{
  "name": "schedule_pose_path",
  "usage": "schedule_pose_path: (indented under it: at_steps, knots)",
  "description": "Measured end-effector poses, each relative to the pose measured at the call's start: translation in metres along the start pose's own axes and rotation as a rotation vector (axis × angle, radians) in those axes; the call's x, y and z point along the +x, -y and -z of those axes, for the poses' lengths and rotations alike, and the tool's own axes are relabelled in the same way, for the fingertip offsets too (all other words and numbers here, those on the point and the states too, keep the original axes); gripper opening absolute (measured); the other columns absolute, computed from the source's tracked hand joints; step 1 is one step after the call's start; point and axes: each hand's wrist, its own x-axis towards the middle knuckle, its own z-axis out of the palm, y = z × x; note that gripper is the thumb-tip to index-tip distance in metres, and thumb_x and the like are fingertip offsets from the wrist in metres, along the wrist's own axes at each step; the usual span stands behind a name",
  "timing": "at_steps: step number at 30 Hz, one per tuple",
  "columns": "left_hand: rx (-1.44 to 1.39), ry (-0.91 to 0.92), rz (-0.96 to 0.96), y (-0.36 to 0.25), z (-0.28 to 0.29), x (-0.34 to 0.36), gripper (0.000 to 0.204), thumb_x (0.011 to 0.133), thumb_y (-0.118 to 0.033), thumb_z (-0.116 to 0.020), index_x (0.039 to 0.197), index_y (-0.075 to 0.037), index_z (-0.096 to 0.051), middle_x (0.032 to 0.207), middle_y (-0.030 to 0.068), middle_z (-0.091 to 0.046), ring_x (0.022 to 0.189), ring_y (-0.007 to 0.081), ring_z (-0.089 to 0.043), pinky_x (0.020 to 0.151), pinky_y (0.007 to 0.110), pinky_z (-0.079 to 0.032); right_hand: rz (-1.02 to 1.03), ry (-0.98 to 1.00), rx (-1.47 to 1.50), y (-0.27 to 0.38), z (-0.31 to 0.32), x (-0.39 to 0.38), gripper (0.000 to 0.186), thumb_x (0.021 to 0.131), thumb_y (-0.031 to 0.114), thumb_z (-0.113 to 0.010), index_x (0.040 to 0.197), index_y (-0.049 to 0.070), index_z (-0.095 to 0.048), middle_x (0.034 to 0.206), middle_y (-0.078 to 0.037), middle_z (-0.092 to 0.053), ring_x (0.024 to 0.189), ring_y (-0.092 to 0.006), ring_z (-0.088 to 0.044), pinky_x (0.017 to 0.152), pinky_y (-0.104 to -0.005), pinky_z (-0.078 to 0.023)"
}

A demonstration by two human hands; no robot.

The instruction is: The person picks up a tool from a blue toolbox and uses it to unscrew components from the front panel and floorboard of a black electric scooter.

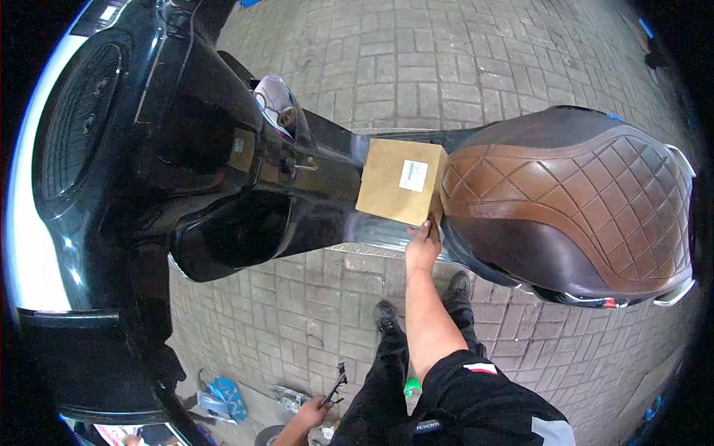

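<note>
A: Right hand (pixel 422 249) grips near edge of cardboard box (pixel 401 181), resting on scooter (pixel 223 171) left of seat (pixel 573 201).
B: Left hand (pixel 312 409) clasps dark tool (pixel 336 385). Support box underneath; probably tippy.

Outdoor repair spot: scooter (pixel 223 163) parked on brick paving (pixel 446 59).

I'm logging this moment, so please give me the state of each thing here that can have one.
Cardboard box: closed, resting on the scooter's floorboard against the seat.
Right hand: touching the box's lower corner.
Left hand: closed around a dark tool.
Scooter seat: down, shut.
Scooter: parked on paving.
</note>
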Motion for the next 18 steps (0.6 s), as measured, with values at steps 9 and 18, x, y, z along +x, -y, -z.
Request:
schedule_pose_path:
  at_steps: [9, 18]
  knots:
    - [-0.032, -0.053, -0.139, 0.011, -0.001, 0.017, 0.034, 0.092, -0.036, -0.057, 0.102, -0.004, -0.060, 0.079, 0.0202, -0.063, 0.078, 0.0374, -0.063, 0.068, 0.043, -0.047, 0.075, 0.101, -0.227, -0.047, 0.043, 0.051, 0.053, 0.097, 0.037, -0.050, 0.134, -0.001, -0.049, 0.138, -0.018, -0.048, 0.125, -0.0284, -0.046, 0.107, -0.0367, -0.031]
    - [-0.070, -0.063, -0.175, 0.037, -0.004, 0.026, 0.037, 0.092, -0.038, -0.059, 0.107, -0.005, -0.062, 0.092, 0.0194, -0.066, 0.088, 0.0312, -0.063, 0.078, 0.039, -0.049, 0.085, 0.231, -0.164, -0.050, 0.022, 0.103, 0.095, 0.082, 0.060, -0.065, 0.145, -0.003, -0.032, 0.152, -0.017, -0.030, 0.137, -0.0280, -0.032, 0.111, -0.0358, -0.025]
